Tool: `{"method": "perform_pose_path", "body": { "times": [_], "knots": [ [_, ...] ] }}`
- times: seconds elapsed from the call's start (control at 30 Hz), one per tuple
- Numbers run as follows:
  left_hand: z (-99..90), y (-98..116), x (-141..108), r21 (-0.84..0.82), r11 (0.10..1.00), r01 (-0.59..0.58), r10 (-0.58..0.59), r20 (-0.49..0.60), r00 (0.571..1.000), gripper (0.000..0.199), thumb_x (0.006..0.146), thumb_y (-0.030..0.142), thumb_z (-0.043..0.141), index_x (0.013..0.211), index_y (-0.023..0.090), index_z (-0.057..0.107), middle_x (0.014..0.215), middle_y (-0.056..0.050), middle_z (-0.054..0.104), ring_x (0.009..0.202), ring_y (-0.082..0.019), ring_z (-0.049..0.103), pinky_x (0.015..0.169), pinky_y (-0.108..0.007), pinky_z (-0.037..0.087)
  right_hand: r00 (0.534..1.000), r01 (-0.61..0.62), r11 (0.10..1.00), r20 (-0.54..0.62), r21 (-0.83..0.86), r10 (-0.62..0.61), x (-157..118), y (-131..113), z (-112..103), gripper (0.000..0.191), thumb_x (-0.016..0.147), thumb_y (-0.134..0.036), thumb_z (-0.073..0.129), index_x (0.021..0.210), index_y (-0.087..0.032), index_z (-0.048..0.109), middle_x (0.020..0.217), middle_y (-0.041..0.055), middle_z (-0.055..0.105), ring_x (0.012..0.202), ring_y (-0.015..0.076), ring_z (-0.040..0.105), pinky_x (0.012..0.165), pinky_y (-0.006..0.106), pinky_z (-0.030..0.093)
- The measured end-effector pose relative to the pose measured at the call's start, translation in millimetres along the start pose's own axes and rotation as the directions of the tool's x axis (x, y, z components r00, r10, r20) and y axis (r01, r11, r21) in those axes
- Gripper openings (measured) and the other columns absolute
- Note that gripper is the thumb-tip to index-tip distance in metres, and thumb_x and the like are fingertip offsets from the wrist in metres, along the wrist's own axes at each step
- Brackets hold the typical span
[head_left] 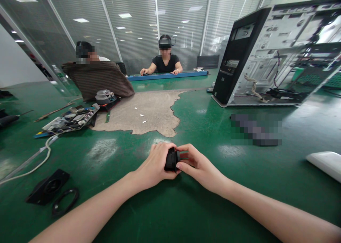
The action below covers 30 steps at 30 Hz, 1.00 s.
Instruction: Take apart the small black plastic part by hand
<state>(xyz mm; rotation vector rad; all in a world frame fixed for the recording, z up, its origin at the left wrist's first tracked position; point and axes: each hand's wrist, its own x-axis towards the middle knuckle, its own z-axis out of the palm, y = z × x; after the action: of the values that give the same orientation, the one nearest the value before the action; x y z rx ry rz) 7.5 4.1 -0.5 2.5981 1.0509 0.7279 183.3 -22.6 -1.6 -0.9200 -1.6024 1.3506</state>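
Low over the green table, a small black boxy part (170, 160) with a flange and a narrower protruding end sits between my hands. My left hand (157, 165) is wrapped around its wider body, thumb and fingers on opposite sides. From the right, my right hand (195, 165) pinches the narrower end between thumb and fingertips. What exactly the part is, I cannot make out. On the table to the left lie a black square housing with a round opening (50, 186) and a black ring (65, 202), both apart from my hands.
An open computer case (247, 58) stands at the right. Circuit boards (71, 120) lie left, beside a white cable (39, 165). A bare patch (149, 111) marks the green tabletop (202, 218). A white object (326, 163) sits at the right edge. Two people sit across the table.
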Motion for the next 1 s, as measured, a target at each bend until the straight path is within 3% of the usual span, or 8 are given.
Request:
{"method": "perform_pose_path", "body": {
  "times": [0.17,0.37,0.57,0.73,0.87,1.0],
  "knots": [
    [0.8,-1.0,-0.9,0.009,1.0,0.004,-0.004,0.004,1.0,0.055,0.064,0.024,0.063,0.111,0.021,0.034,0.102,-0.006,0.05,0.091,-0.024,0.048,0.078,-0.037,0.036,0.998,0.057,0.997,0.031,0.047,-0.059,-0.8,1.2,-0.5,0.025,0.077,-0.021,0.06,0.096,-0.023,0.045,0.098,0.0009,0.052,0.1,0.0148,0.055,0.092,0.036,0.045],
    [0.0,0.9,-0.4,-0.003,1.0,0.007,-0.007,-0.005,1.0,0.053,0.066,0.027,0.063,0.11,0.021,0.035,0.102,-0.006,0.05,0.091,-0.023,0.048,0.077,-0.037,0.037,0.999,0.034,0.996,-0.018,0.082,-0.032,0.5,2.2,1.3,0.019,0.077,-0.027,0.058,0.091,-0.022,0.047,0.095,0.001,0.05,0.091,0.0141,0.056,0.079,0.031,0.052],
    [0.1,0.8,0.0,0.001,1.0,0.008,-0.008,0.0,1.0,0.052,0.065,0.025,0.063,0.109,0.021,0.035,0.1,-0.005,0.05,0.09,-0.023,0.048,0.078,-0.037,0.036,1.0,-0.015,0.999,-0.003,0.03,0.016,0.1,0.1,1.0,0.025,0.078,-0.023,0.057,0.099,-0.022,0.044,0.099,0.0035,0.052,0.098,0.0169,0.055,0.087,0.036,0.048],
    [-1.7,1.4,0.3,0.017,1.0,0.002,-0.002,0.029,1.0,0.056,0.063,0.021,0.063,0.11,0.02,0.032,0.102,-0.006,0.049,0.091,-0.023,0.047,0.078,-0.037,0.036,0.998,0.06,0.998,0.023,0.01,-0.06,-1.3,-0.2,0.2,0.027,0.075,-0.018,0.06,0.096,-0.023,0.043,0.099,0.0012,0.051,0.101,0.0157,0.054,0.093,0.037,0.044],
    [-1.9,1.9,0.4,0.013,1.0,0.001,-0.001,0.024,1.0,0.053,0.065,0.023,0.063,0.109,0.02,0.033,0.101,-0.005,0.048,0.089,-0.022,0.047,0.079,-0.037,0.035,0.998,0.067,0.997,-0.006,0.032,-0.067,-1.2,2.4,0.6,0.018,0.078,-0.021,0.058,0.091,-0.022,0.046,0.096,0.0004,0.05,0.095,0.0141,0.056,0.088,0.034,0.047],
    [-0.4,0.9,0.4,0.012,1.0,-0.005,0.005,0.006,1.0,0.054,0.065,0.025,0.064,0.11,0.02,0.033,0.101,-0.005,0.048,0.09,-0.022,0.047,0.079,-0.036,0.035,0.999,0.042,0.999,-0.026,-0.022,-0.042,0.1,2.8,0.8,0.021,0.078,-0.018,0.056,0.095,-0.023,0.045,0.098,0.0016,0.051,0.097,0.0155,0.055,0.087,0.034,0.048]
  ]
}}
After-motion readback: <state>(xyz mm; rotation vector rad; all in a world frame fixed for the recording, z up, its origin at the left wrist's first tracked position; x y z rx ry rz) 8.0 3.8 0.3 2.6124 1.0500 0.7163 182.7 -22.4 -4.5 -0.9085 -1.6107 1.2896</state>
